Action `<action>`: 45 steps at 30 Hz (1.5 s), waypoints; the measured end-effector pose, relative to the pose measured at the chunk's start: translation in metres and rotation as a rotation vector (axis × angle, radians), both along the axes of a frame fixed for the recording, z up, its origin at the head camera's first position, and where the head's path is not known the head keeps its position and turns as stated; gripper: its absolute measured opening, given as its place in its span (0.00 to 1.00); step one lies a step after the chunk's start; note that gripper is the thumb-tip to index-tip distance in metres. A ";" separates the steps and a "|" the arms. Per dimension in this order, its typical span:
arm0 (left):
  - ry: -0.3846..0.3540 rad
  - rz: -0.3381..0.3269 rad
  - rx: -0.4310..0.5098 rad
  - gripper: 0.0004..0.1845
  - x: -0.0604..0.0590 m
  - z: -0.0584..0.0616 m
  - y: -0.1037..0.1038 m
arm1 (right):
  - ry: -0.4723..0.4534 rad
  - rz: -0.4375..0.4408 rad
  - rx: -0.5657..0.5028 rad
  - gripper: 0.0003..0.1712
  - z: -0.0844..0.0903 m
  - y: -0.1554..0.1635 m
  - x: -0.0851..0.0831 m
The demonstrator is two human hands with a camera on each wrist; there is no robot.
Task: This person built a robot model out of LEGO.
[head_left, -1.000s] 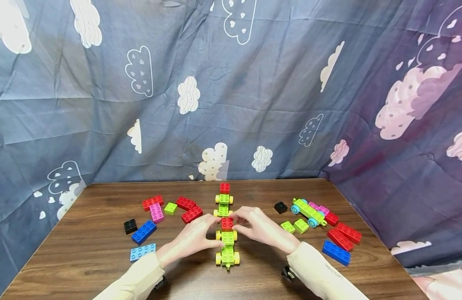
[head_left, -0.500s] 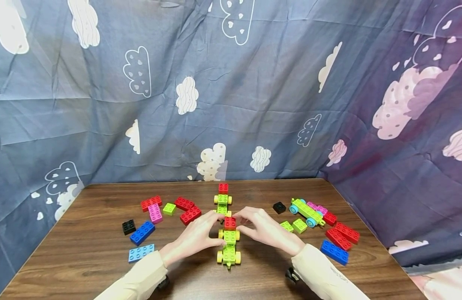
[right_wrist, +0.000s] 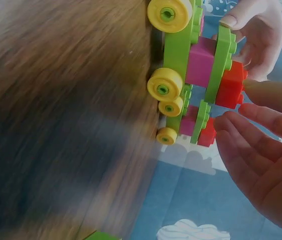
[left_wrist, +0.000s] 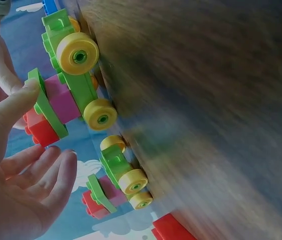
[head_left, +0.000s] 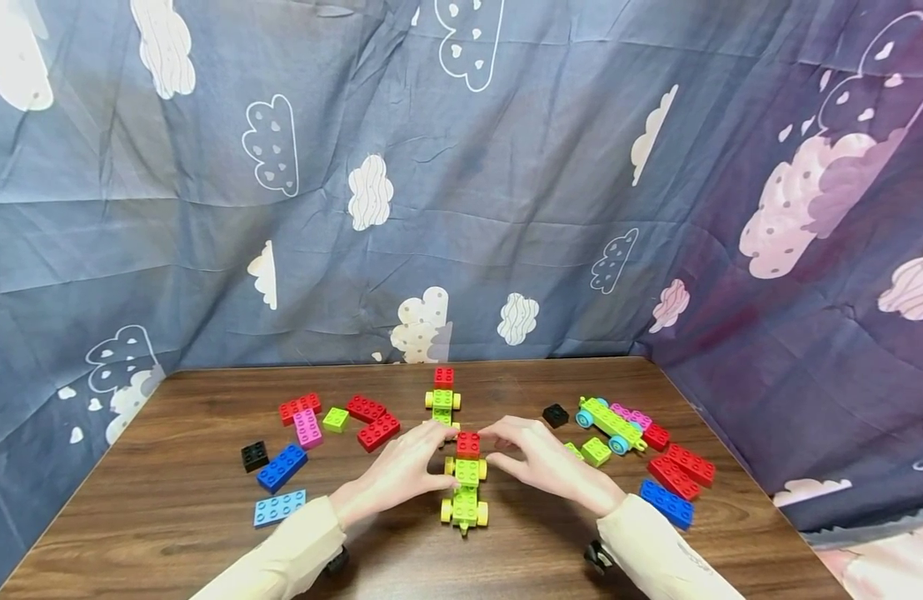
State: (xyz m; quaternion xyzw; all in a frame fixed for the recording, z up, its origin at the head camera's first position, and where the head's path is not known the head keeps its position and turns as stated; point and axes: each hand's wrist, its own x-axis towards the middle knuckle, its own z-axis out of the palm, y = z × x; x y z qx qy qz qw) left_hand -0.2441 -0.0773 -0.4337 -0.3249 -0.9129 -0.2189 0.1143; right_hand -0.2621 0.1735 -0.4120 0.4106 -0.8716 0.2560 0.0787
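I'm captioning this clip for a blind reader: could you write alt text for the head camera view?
Two hands, the left hand and right hand, touch a red brick atop a green toy car with yellow wheels on a wooden table. Loose coloured bricks lie on either side, a second green car behind, and a cloud-print cloth hangs as backdrop.

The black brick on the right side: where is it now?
In the head view the black brick lies right of centre, just left of the blue-wheeled cart.

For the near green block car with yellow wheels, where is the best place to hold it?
Probably pinch the near green block car across its stacked middle from both sides, above the yellow wheels. The flat brick sides give a firm grip; the wheels would roll.
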 end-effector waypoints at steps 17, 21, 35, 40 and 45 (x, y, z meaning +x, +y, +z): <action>0.025 -0.010 -0.044 0.33 -0.011 0.005 0.017 | 0.078 -0.116 0.004 0.16 -0.011 0.048 0.002; 0.044 -0.016 -0.038 0.32 -0.013 0.004 0.019 | 0.135 -0.147 0.016 0.16 -0.014 0.058 0.005; 0.061 -0.007 -0.073 0.32 -0.023 0.004 0.024 | 0.178 -0.230 -0.009 0.16 -0.021 0.095 0.016; 0.035 -0.006 -0.072 0.32 -0.026 0.008 0.026 | 0.186 -0.232 -0.021 0.18 -0.023 0.104 0.015; 0.035 -0.007 -0.064 0.31 -0.031 0.009 0.027 | 0.179 -0.242 -0.032 0.19 -0.023 0.109 0.015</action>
